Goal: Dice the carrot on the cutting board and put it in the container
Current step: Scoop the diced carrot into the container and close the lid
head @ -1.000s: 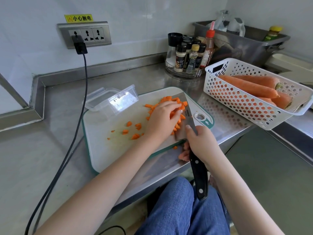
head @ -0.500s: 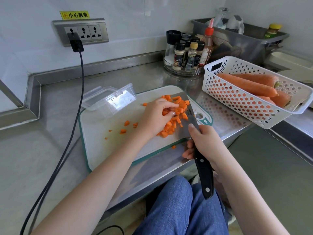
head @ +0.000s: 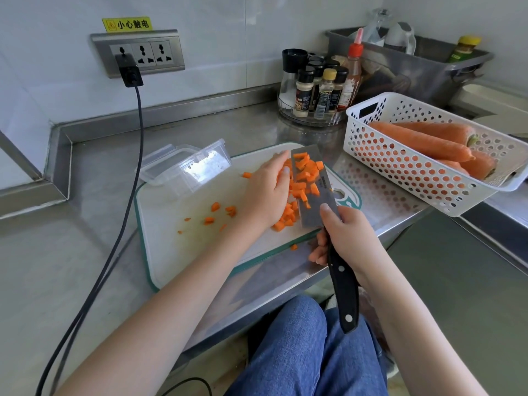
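Since the earlier frames, the knife (head: 313, 190) blade had tilted up off the cutting board (head: 177, 224) with diced carrot (head: 305, 174) loaded on its flat. The right hand (head: 347, 238) gripped the black handle, fingers curled round it. The left hand (head: 267, 192) lay with fingers fairly straight against the pile, pressing dice toward the blade. More dice remained on the board under and beside that hand, with a few strays well apart to the left. The clear container (head: 190, 167) sat at the board's far left corner, apparently holding no carrot yet. Risk: a further tilt or a quick swing toward the container would likely spill dice onto the desk (head: 85, 267). The left fingers rested close to the blade edge; a slip could nick them.
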`<action>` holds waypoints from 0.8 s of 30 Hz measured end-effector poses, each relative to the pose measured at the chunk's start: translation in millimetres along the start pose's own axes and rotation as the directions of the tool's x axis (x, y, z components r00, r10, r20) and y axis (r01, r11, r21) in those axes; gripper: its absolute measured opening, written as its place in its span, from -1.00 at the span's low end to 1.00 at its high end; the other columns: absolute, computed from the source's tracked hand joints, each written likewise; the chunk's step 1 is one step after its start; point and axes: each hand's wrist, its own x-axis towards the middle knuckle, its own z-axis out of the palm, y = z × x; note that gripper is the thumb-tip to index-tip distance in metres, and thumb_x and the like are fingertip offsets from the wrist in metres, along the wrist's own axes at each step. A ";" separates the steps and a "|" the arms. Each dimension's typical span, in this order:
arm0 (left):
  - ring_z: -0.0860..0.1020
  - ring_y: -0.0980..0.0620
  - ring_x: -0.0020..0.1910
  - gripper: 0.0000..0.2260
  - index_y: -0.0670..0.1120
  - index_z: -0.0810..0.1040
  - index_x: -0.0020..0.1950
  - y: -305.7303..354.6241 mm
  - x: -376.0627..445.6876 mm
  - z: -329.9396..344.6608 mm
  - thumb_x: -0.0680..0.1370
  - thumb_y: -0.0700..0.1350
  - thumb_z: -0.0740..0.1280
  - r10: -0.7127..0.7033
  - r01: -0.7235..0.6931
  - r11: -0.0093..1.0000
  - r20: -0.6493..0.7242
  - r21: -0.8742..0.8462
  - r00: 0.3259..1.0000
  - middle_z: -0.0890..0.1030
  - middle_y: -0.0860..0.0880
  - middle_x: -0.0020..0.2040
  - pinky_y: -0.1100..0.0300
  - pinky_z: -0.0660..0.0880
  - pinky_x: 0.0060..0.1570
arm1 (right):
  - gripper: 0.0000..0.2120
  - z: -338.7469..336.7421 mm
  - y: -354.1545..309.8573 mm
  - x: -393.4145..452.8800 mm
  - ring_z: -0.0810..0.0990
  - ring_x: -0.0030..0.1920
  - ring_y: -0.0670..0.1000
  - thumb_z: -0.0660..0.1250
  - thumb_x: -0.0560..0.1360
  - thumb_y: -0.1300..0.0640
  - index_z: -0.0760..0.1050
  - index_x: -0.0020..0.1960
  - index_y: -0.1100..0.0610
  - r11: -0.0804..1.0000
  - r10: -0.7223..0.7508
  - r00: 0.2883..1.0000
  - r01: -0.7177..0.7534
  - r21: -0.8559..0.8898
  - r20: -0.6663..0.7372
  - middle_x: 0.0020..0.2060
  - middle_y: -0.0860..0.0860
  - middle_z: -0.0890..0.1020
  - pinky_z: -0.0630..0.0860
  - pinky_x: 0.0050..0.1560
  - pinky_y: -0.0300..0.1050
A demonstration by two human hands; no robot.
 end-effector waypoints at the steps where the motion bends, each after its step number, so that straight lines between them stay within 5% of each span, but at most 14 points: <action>1: 0.19 0.04 0.47 -0.61 -0.16 0.23 0.48 1.6 0.4 0.9 0.66 -0.11 0.06 0.006 -0.006 1.000 0.009 0.024 1.000 0.28 -0.08 0.48 0.33 0.08 0.39 | -0.74 0.7 -0.2 -0.5 0.54 -0.60 0.10 0.11 0.65 0.06 0.31 -0.13 0.21 1.000 -0.003 1.000 0.003 0.011 0.003 -0.46 0.12 0.44 0.45 -0.60 -0.20; 8: -0.10 0.03 0.53 -0.45 -0.13 -0.05 0.54 12.9 10.8 19.2 0.64 0.06 0.05 0.065 -0.093 0.977 0.149 0.190 0.987 -0.04 -0.09 0.55 0.16 -0.12 0.48 | -0.74 8.6 -8.2 -2.0 0.53 -0.60 0.10 0.13 0.64 0.07 0.27 -0.17 0.18 0.998 -0.056 0.998 0.055 0.026 0.015 -0.49 0.11 0.44 0.49 -0.58 -0.17; 12: 0.04 0.04 0.51 -0.52 -0.15 0.11 0.51 10.4 12.3 19.2 0.64 -0.05 0.12 0.097 -0.100 0.993 0.056 0.056 0.994 0.11 -0.08 0.53 0.13 -0.02 0.49 | -0.73 12.9 -15.9 -1.2 0.53 -0.59 0.12 0.12 0.64 0.07 0.26 -0.19 0.17 0.993 -0.109 0.993 0.111 -0.047 0.032 -0.48 0.10 0.44 0.47 -0.60 -0.17; 15: 0.19 -0.01 0.45 -0.56 -0.18 0.20 0.47 7.1 13.8 11.1 0.62 -0.06 0.11 0.144 -0.138 0.982 -0.039 0.130 0.989 0.27 -0.09 0.45 -0.05 0.05 0.46 | -0.71 16.7 -22.6 -0.9 0.54 -0.59 0.10 0.11 0.64 0.07 0.26 -0.21 0.17 0.984 -0.147 0.987 0.152 -0.091 0.060 -0.48 0.10 0.46 0.48 -0.57 -0.15; 19: 0.25 -0.05 0.38 -0.52 -0.20 0.13 0.50 6.5 17.2 -5.9 0.61 -0.05 0.07 0.180 -0.168 0.971 -0.060 0.172 0.982 0.31 -0.13 0.40 0.08 0.16 0.41 | -0.71 25.9 -36.6 -3.3 0.56 -0.59 0.09 0.11 0.65 0.06 0.26 -0.20 0.18 0.980 -0.164 0.981 0.174 -0.094 0.103 -0.46 0.14 0.46 0.50 -0.54 -0.10; 24: 0.14 -0.01 0.49 -0.58 -0.19 0.20 0.48 2.6 33.4 -42.0 0.64 -0.12 0.11 0.125 -0.105 0.986 -0.160 0.131 0.979 0.20 -0.12 0.50 0.40 -0.03 0.34 | -0.74 49.8 -66.2 0.7 0.49 -0.66 0.01 0.08 0.66 0.06 0.32 -0.11 0.22 0.966 -0.234 0.958 0.249 -0.072 0.163 -0.49 0.13 0.45 0.43 -0.60 -0.20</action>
